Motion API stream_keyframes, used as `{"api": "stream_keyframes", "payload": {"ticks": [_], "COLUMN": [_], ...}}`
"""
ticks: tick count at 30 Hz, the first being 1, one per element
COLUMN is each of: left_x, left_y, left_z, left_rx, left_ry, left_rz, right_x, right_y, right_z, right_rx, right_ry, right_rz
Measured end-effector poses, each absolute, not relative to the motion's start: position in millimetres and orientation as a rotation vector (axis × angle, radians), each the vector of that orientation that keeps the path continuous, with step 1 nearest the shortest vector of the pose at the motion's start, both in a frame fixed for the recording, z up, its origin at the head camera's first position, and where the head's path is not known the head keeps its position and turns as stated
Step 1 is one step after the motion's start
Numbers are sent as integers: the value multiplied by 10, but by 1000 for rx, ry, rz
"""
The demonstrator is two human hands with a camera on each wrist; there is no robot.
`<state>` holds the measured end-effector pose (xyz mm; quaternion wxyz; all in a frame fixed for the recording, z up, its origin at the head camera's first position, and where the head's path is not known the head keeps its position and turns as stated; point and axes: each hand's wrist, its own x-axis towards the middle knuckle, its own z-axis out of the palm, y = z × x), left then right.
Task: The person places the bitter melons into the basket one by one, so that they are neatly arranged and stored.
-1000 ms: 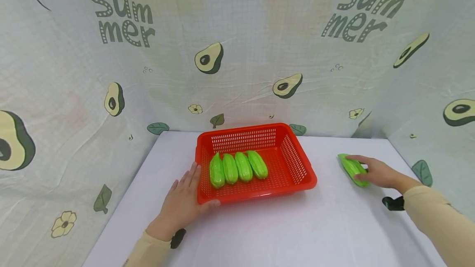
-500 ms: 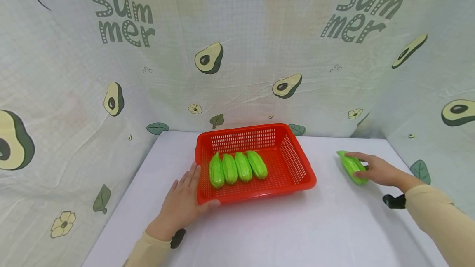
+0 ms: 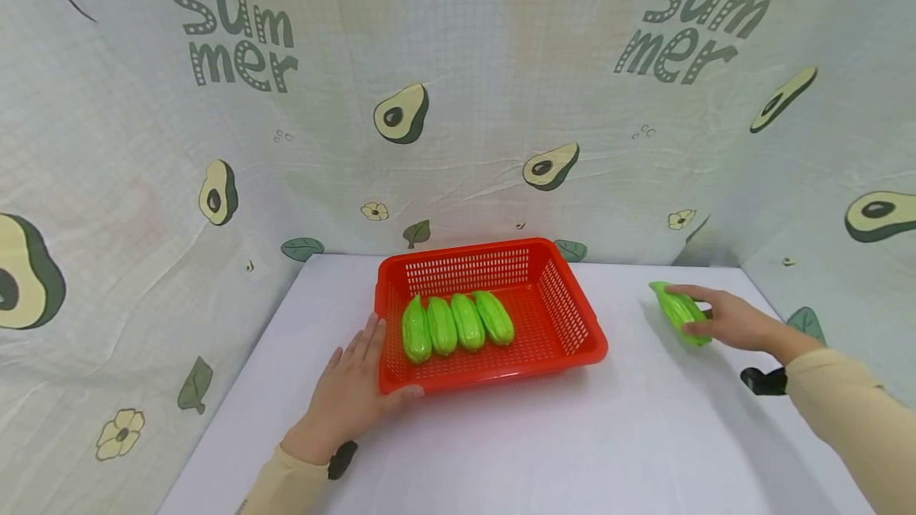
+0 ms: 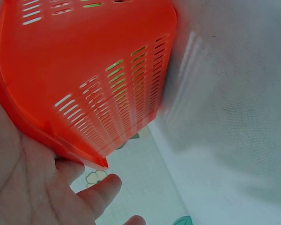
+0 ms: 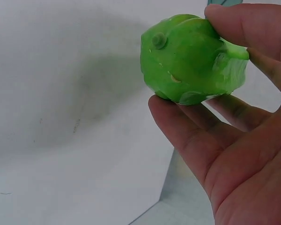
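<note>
Looking down at a white table (image 3: 501,451) from my head camera, I see a red slotted basket (image 3: 572,316) just past the centre, toward twelve o'clock. Four green ridged toy gourds (image 3: 456,324) lie side by side in its left half, long axes running front to back; the right half shows bare mesh.

My left hand (image 3: 354,396) sits at about nine o'clock of the basket, palm flat against the near-left corner, fingers straight along the side wall and thumb tucked under the front rim. It reads as a bracing hold, probably to keep the light basket from sliding. The left wrist view shows the basket's corner (image 4: 84,84) pressed into my palm.

My right hand (image 3: 723,323) is out at three o'clock, well apart from the basket, wrapped around a fifth gourd (image 3: 676,311). The right wrist view shows that gourd (image 5: 189,58) end-on, pinched between my thumb on top and fingers (image 5: 187,126) below, with a soft shadow on the table beneath, so I judge it lifted clear.

An avocado-print cloth (image 3: 458,102) hangs behind.
</note>
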<state>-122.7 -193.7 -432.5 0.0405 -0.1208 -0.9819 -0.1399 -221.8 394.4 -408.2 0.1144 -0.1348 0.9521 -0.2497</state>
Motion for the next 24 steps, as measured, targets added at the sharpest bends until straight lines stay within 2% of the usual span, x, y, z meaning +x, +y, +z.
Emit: {"api": "stream_keyframes", "payload": {"ticks": [15, 24], "left_x": [-1228, -1213], "left_y": [-1938, -1943], "left_z": [-4331, -4323], "left_rx": [-376, -380], "left_ry": [-2999, -2995], "left_rz": [-419, -432], "right_x": [-2284, -2461], "right_y": [3714, 3331], "right_z": [-3648, -3308], "right_rx": [-394, -434], "right_ry": [2821, 2817], "right_rz": [-663, -701]}}
